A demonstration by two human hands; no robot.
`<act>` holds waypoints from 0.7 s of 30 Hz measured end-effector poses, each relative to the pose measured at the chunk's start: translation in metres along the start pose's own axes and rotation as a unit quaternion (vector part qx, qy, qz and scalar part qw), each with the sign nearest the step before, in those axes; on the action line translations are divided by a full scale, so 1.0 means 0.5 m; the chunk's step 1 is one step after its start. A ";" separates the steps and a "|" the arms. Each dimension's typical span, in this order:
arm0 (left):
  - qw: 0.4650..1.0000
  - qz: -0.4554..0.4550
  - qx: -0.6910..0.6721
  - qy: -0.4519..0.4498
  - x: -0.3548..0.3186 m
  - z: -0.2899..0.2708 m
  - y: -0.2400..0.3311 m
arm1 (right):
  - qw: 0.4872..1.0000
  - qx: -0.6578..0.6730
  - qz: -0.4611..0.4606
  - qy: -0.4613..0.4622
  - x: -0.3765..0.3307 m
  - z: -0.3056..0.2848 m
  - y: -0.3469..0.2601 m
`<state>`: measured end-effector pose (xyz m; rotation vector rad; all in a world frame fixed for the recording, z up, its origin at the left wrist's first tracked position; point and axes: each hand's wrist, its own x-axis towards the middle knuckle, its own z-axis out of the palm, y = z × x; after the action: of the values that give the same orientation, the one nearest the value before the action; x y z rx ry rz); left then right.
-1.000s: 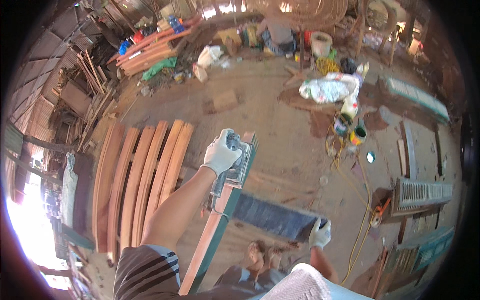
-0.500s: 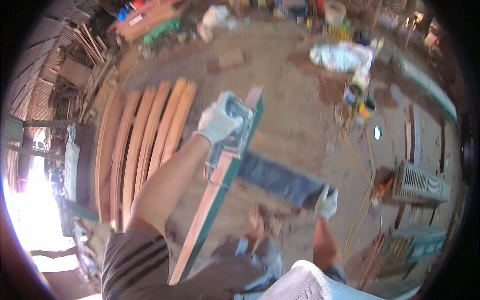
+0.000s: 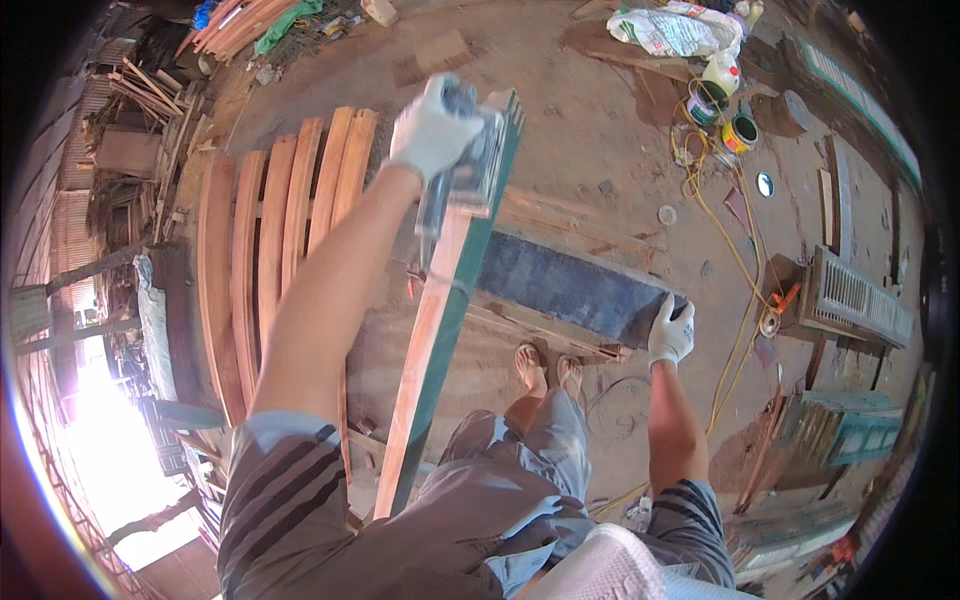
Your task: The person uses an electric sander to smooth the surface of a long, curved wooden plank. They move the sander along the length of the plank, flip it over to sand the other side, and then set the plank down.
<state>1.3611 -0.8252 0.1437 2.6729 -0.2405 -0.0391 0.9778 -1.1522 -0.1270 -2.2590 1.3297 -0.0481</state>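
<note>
Left hand: I have its fingers curled round the sander, flat on the far end of the beam — likely for control | Right hand: fingers seem to pinch the right end of the dark board, contact partly hidden — probably for support

Patchy brown floor runs throughout, with corrugated wall at far left and strong white light glaring in at lower left.

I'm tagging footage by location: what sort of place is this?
Probably a woodworking workshop: a row of planks, a slatted panel, and what looks like a sander in the left hand.
</note>
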 end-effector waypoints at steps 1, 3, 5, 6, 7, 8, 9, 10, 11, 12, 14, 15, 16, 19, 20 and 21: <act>1.000 0.012 0.007 0.005 0.042 0.011 -0.008 | 1.000 -0.012 -0.011 0.010 0.001 0.004 0.005; 0.999 0.022 0.038 -0.007 0.110 0.017 0.042 | 0.999 -0.036 -0.012 0.031 0.007 0.016 0.030; 0.998 0.015 0.002 -0.056 0.147 0.009 0.023 | 1.000 -0.022 -0.017 -0.008 0.001 0.003 0.009; 0.986 0.111 -0.126 0.019 0.175 0.043 -0.052 | 0.999 -0.009 -0.035 -0.027 -0.005 0.003 -0.013; 0.988 0.112 -0.106 0.015 0.165 0.072 -0.037 | 0.999 -0.003 -0.030 -0.028 0.005 -0.002 0.001; 0.989 0.118 -0.084 0.016 0.159 0.073 0.007 | 1.000 -0.007 -0.029 0.000 0.020 0.003 0.021; 0.991 0.121 -0.060 0.016 0.140 0.068 0.049 | 0.999 -0.013 -0.030 0.024 0.022 0.009 0.043; 0.994 0.109 -0.023 0.021 0.104 0.046 0.052 | 1.000 -0.012 -0.017 -0.015 0.020 0.004 0.021; 0.994 0.105 -0.001 0.021 0.064 0.042 0.049 | 0.999 -0.015 -0.027 -0.010 0.030 0.004 0.039; 0.996 0.085 -0.007 -0.009 0.015 0.037 0.020 | 0.999 -0.033 -0.010 -0.024 0.032 0.002 0.043; 0.997 0.061 -0.025 -0.043 -0.048 0.011 0.000 | 0.999 -0.038 0.002 -0.034 0.046 0.021 0.060; 0.996 0.055 -0.046 -0.060 -0.067 0.019 -0.002 | 0.998 -0.041 0.015 -0.040 0.052 0.013 0.068; 0.988 0.074 -0.129 -0.039 -0.118 0.023 -0.049 | 0.998 -0.032 0.014 -0.053 0.058 0.019 0.057; 0.997 0.011 0.022 -0.069 -0.286 -0.032 -0.063 | 0.999 -0.025 0.017 -0.041 0.059 0.017 0.068; 0.997 -0.007 0.032 -0.069 -0.339 -0.063 -0.063 | 0.999 -0.021 0.009 -0.041 0.058 0.021 0.062; 0.997 -0.031 0.036 -0.068 -0.398 -0.078 -0.071 | 0.997 -0.036 0.008 -0.063 0.064 0.019 0.063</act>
<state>1.1735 -0.7415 0.1605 2.7525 -0.2054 -0.2372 0.9718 -1.1870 -0.1563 -2.2696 1.3010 0.1481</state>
